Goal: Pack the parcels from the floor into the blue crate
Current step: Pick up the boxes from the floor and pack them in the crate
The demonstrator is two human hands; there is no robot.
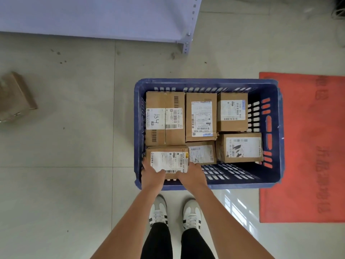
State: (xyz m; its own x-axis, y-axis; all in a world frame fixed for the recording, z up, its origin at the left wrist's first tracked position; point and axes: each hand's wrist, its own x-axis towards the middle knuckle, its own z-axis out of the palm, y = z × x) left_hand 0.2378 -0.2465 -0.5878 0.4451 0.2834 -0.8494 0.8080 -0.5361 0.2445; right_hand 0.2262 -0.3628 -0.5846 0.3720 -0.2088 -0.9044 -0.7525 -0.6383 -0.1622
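A blue slotted crate stands on the floor in front of my feet. Several brown cardboard parcels with white labels lie inside it, among them a large one at the far left. Both hands hold one labelled parcel at the crate's near left corner. My left hand grips its left near edge, thumb on the label. My right hand grips its right near edge. The crate's near right floor shows bare.
One more brown parcel lies on the tiled floor at the far left. A grey metal shelf stands beyond the crate. A red mat lies to the right of the crate. My white shoes stand just behind the crate.
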